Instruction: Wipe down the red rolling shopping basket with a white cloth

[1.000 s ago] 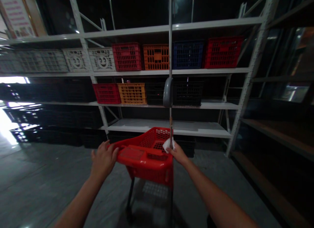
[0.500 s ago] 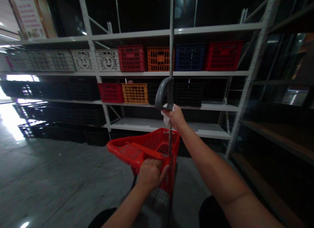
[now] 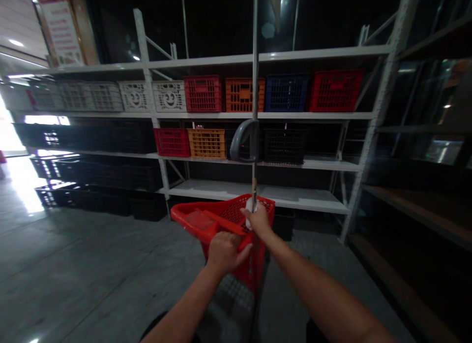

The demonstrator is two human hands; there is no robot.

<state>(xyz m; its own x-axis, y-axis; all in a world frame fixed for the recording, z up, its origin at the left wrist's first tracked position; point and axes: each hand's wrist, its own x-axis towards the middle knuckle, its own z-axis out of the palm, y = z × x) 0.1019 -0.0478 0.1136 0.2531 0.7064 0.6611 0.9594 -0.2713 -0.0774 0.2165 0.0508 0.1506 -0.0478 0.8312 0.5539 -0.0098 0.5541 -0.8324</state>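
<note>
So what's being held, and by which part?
The right hand holds a white cloth against the metal pole below its grey loop; the left hand grips the red cart by its near edge.

Single head-worn camera, facing forward and down over the left hand [image 3: 223, 252] and right hand [image 3: 260, 220], both near; red cart [image 3: 193, 227] close by; shelving [image 3: 298, 193] farther back, viewed nearly front-on.

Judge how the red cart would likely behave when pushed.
The red cart is probably light for its size, as its basket walls are open lattice. It should be fairly stiff: the rim shows no visible sag under the left hand. The tall pole, if fixed to it, might make it sway or tip.
</note>
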